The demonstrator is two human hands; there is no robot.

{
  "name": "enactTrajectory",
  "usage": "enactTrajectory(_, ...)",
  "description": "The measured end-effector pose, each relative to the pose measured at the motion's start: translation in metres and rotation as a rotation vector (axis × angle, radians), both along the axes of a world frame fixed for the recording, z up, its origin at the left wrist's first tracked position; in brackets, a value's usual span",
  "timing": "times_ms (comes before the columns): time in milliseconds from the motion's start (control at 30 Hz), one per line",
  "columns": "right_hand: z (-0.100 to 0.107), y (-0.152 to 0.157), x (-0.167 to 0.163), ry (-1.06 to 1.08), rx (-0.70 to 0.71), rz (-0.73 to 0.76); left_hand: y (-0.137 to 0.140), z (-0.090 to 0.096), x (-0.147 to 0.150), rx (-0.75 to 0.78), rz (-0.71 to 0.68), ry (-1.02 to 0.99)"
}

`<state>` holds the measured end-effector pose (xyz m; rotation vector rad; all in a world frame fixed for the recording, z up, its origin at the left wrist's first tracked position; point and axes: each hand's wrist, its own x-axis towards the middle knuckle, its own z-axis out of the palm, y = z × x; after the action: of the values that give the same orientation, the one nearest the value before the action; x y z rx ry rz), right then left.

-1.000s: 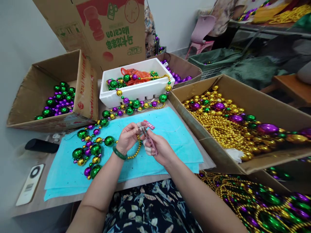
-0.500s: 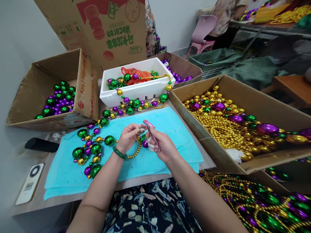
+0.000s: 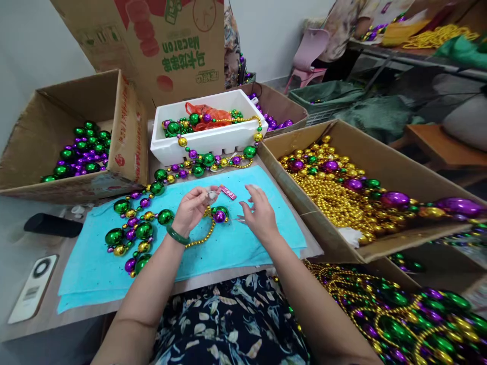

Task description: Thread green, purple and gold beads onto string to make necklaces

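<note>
Above a blue cloth (image 3: 198, 263), my left hand (image 3: 194, 205), with a green bangle at its wrist, pinches a thin whitish string. Just past its fingertips is a small pink tag (image 3: 228, 192) with pale lettering; whether the string joins it I cannot tell. My right hand (image 3: 261, 213) is open, its fingers apart and holding nothing. Beneath it, metal blades of what look like small scissors (image 3: 240, 219) lie on the cloth, their handles hidden. Between my hands rests a bead necklace (image 3: 219, 216) of gold, green and purple beads, its gold strand (image 3: 203, 240) curving beside my left wrist.
Cartons of beads stand left (image 3: 131, 147) and right (image 3: 323, 223), with a white foam box (image 3: 205, 142) behind the cloth. More bead strands (image 3: 399, 319) lie low at right. A phone (image 3: 33, 289) and a black object (image 3: 53, 225) sit at left. Another person (image 3: 338, 30) is far back.
My right hand has let go of the scissors and opened, moving slightly right. The pink tag now shows apart from the right fingers. The whole view has shifted a little.
</note>
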<state>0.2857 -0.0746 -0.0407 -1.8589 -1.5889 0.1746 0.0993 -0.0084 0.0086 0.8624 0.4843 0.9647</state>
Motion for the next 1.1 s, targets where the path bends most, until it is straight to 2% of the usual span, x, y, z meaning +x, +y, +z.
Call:
enactTrajectory(100,0.000,0.017,0.008,-0.008,-0.137,0.068,-0.002,0.002,-0.001,0.022,-0.001,0.011)
enactTrajectory(200,-0.008,0.024,0.026,-0.040,-0.233,-0.018,-0.004,0.003,-0.006,0.048,0.026,0.030)
enactTrajectory(367,-0.030,0.018,0.052,-0.066,-0.406,-0.126,-0.008,0.009,-0.012,0.082,0.047,0.037)
enactTrajectory(533,-0.043,0.013,0.056,-0.070,-0.458,-0.095,-0.010,0.016,-0.011,0.102,0.042,0.029)
enactTrajectory(700,-0.045,0.016,0.056,-0.052,-0.441,-0.092,-0.013,0.016,-0.010,0.090,0.031,0.037)
enactTrajectory(833,-0.036,0.019,0.066,-0.010,-0.402,-0.091,-0.013,0.018,-0.014,0.090,0.085,0.012)
enactTrajectory(933,-0.020,0.023,0.085,0.020,-0.374,-0.124,-0.012,0.024,-0.029,0.090,0.209,-0.062)
enactTrajectory(1033,0.009,0.040,0.108,0.017,-0.339,-0.204,-0.013,0.031,-0.047,0.114,0.328,-0.105)
enactTrajectory(1100,0.037,0.062,0.116,-0.002,-0.300,-0.241,-0.017,0.034,-0.056,0.149,0.344,-0.069)
